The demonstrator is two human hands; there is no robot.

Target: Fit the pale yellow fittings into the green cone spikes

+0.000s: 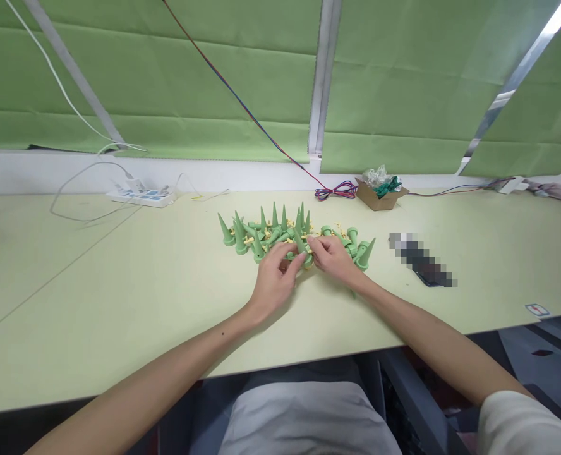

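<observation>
My left hand (pixel 275 275) has its thumb and fingers closed around the base of a green cone-shaped plastic piece (pixel 299 240), which points upward. Pressed close beside that piece, the fingertips of my right hand (pixel 333 258) are pinched together. Whatever they pinch is too small or hidden to make out. Just beyond both hands lies a pile of similar green plastic pieces (pixel 239 236), some standing as tall spikes and others lying on their sides. Small yellow pieces (pixel 249 240) are scattered among them.
A small cardboard box (pixel 380 200) with clear and green plastic stands at the back, next to a coiled red-and-blue wire (pixel 336 190). Right of the pile lies a dark, blurred object (pixel 422 260). A power strip (pixel 141 196) with cables sits at the back left of the table (pixel 119 291).
</observation>
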